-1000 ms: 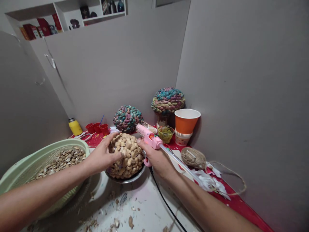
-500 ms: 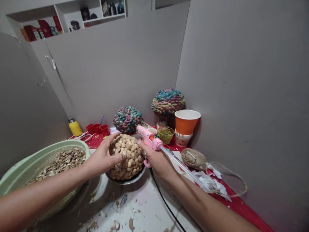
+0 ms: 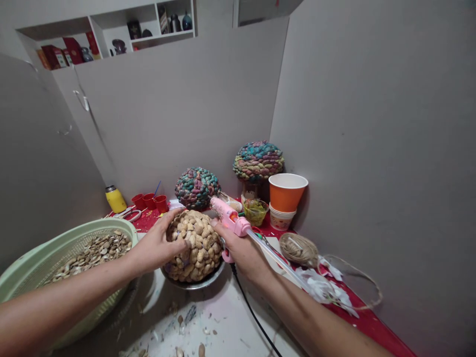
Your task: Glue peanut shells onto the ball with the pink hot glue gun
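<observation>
A dome covered in peanut shells [image 3: 199, 243] rests in a shallow metal bowl [image 3: 197, 286] on the white work surface. My left hand [image 3: 159, 243] is curved round the dome's left side, its thumb on the front shells. On the dome's right, my right hand [image 3: 238, 245] is closed round a pink glue gun [image 3: 227, 214] and also lies against the shells. The gun's nozzle points up and left; a long clear glue stick [image 3: 278, 260] runs out behind it over my forearm, and a black cable hangs below.
A green basket of shells [image 3: 130, 227] stands left. Behind are two colourful domes [image 3: 197, 187], red cups [image 3: 149, 201], a yellow bottle [image 3: 115, 199] and a glass bowl [image 3: 255, 212]. At right are an orange paper cup [image 3: 287, 194], twine [image 3: 298, 249] and white scraps.
The view has tilted slightly, so the things on the table appear a little lower. The dome seems turned slightly under my hands; both hands keep their places on it.
</observation>
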The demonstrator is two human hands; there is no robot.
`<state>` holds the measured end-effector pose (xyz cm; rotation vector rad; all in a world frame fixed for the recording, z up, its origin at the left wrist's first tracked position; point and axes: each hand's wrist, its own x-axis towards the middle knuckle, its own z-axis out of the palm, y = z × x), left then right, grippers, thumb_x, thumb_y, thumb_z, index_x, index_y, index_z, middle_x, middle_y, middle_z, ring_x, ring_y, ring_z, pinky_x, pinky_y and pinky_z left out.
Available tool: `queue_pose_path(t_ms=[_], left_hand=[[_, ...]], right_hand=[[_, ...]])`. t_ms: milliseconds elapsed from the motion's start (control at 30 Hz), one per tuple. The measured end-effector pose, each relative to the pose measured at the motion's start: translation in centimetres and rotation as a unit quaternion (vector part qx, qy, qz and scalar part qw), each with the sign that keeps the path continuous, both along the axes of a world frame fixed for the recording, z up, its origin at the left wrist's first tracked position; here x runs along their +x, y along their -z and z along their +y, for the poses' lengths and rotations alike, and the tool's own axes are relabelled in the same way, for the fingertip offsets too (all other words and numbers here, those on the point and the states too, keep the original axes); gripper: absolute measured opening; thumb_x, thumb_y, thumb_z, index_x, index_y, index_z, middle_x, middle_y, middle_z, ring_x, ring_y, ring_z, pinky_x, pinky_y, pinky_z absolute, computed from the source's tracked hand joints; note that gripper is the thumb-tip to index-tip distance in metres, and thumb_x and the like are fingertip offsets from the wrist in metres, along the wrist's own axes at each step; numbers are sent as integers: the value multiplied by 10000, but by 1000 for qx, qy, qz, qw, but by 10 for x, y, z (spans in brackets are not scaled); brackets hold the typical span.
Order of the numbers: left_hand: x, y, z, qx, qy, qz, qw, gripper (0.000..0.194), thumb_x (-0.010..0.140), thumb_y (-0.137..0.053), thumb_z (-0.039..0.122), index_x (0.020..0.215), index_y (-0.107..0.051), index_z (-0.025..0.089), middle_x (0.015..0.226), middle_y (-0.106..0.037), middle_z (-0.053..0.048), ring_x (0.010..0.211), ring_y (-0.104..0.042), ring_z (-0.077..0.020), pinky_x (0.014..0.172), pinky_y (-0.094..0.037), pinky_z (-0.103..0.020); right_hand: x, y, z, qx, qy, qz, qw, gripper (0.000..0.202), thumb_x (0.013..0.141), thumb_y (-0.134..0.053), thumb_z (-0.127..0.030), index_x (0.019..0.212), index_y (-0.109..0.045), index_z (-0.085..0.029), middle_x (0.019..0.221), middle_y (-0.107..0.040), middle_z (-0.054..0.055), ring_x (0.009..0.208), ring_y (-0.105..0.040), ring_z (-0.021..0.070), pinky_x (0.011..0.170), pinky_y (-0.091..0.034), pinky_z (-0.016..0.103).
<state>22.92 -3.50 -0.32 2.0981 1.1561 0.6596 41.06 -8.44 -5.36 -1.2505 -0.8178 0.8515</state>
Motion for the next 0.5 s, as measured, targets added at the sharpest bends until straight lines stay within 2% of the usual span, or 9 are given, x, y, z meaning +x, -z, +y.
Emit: queue_pose_path(t_ms=[133,233,300,400,500], left_hand=[[-7,-5,2,-29,0,-41,999,781,714,-668,474,1413,-456,196,1495,-496,-131,1383,-429,-344,1149,-328,-499],[-19,-16,-1,-34,-11,-81,996,764,736,-680,545,1398,-479,222,1524,-461,-135,1399,-405,-346,1127,-362,-501],[-30,-25,-6,-36,-23,-95,995,730,746,-673,577,1368,-508,231,1489,-503,-139,1377,-432,-345,1112,-383,-488],[-50,-37,-18,-50,-57,-117,990,674,771,-659,590,1339,-535,249,1346,-629,-133,1252,-555,-335,1069,-428,-459],[-74,-43,-32,-67,-92,-153,982,658,811,-640,538,1382,-495,245,1086,-734,-112,1033,-663,-306,930,-514,-423]], right_hand=[[-1,4,4,-7,-3,15,1000,328,625,-714,-468,740,-583,-191,552,-443,-57,470,-385,107,390,-326,207],[-1,5,6,-16,-2,19,1000,356,625,-724,-494,736,-575,-190,511,-433,-64,429,-363,101,359,-302,206],[0,5,6,-21,-2,20,1000,362,630,-734,-499,747,-583,-192,494,-432,-66,412,-354,100,350,-292,210],[2,8,6,-26,9,21,999,346,641,-751,-490,739,-593,-198,462,-419,-71,401,-350,105,351,-286,220],[4,10,6,-28,20,16,999,331,654,-759,-481,726,-609,-195,440,-420,-69,395,-365,115,356,-285,233]])
